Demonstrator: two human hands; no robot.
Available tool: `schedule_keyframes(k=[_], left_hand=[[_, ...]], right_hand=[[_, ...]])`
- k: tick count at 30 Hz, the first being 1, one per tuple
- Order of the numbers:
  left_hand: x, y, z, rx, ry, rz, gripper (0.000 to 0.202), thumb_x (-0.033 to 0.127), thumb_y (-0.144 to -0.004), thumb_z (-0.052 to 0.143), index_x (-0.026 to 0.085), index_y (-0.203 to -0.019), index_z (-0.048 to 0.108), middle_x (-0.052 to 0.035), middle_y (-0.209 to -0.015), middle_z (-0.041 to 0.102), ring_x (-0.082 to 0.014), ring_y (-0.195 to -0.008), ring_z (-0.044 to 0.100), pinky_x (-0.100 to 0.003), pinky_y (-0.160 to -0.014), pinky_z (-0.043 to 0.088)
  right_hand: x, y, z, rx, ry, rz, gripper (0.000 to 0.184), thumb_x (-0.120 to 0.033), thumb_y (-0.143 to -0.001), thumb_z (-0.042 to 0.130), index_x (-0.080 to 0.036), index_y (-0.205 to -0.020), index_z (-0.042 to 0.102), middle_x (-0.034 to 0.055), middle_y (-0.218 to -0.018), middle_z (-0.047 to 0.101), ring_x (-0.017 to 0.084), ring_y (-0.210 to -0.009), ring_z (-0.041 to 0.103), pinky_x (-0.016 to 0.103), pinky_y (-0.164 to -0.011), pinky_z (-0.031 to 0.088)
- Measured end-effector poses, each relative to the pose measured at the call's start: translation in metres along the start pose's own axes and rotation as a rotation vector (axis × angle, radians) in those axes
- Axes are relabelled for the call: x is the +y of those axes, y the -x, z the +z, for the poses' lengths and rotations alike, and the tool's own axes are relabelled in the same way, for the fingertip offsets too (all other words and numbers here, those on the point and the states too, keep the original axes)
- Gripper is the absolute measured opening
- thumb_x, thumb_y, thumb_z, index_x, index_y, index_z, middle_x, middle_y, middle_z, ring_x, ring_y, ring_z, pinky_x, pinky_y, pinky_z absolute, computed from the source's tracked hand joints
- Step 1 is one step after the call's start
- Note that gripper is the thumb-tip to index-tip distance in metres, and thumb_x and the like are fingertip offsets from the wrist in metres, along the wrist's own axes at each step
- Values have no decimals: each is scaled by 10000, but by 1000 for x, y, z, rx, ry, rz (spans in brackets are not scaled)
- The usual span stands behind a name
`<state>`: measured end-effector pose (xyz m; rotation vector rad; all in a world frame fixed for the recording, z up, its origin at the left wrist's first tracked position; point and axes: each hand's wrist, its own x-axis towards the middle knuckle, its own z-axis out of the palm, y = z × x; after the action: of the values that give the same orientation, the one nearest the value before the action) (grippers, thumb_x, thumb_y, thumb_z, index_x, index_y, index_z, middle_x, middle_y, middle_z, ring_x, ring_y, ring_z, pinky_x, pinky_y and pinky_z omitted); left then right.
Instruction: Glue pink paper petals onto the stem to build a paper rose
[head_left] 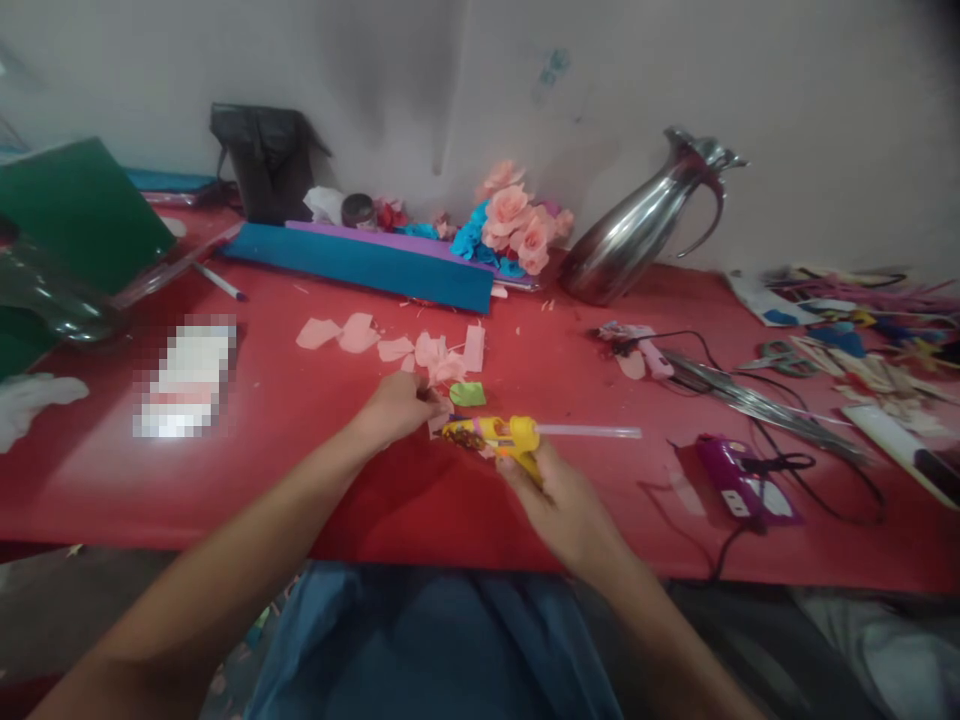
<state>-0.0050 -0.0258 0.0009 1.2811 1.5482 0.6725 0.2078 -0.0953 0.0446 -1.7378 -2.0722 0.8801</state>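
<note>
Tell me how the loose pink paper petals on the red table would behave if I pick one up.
Probably floppy: the pink petals look like thin cut pieces lying nearly flat on the red table. Likely very light, so a push may scatter them rather than slide them neatly. Such thin sheet might crease or tear easily.

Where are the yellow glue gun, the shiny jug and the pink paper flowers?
yellow glue gun (512, 435): head view, on its yellow body.
shiny jug (628, 242): head view, on its metal belly.
pink paper flowers (510, 208): head view, on one pink bloom.
</note>
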Motion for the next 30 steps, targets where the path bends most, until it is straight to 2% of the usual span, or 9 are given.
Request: schedule_keyframes(k=[8,14,19,25,30], left_hand=[[3,2,-2,9,-39,8,124,262,-647,707,153,-702,685,-74,-715,711,-213,-715,648,-282,-610,443],[2,3,-6,-82,13,53,47,177,-628,681,155,-667,695,-76,-711,716,-213,-709,654,-285,-647,472],[2,4,-7,-76,15,55,66,139,-614,674,152,-672,701,-56,-614,675,-207,-658,640,-285,-634,476],[8,6,-8,-59,2,29,65,130,-606,670,157,-659,694,-59,-634,679,-209,-696,645,-276,-651,477],[5,4,-8,-64,-22,31,67,131,-603,657,160,-652,692,-63,-673,692,-210,-719,645,-268,-647,467]], right_hand=[[3,-3,3,6,41,12,396,-497,-925,407,-185,-1120,556,120,-904,730,289,-825,697,325,-630,465],[4,-4,3,2,43,13,393,-506,-923,407,-185,-1093,555,118,-893,732,287,-814,699,311,-603,454],[4,-5,1,5,37,17,406,-502,-919,415,-173,-1101,569,126,-887,733,300,-820,697,320,-616,458],[6,-5,-1,51,8,-10,345,-469,-904,476,-200,-1079,602,96,-832,733,268,-760,693,295,-591,445],[6,-5,-3,46,66,-2,356,-482,-912,443,-197,-1055,601,92,-786,720,268,-701,683,298,-556,432]])
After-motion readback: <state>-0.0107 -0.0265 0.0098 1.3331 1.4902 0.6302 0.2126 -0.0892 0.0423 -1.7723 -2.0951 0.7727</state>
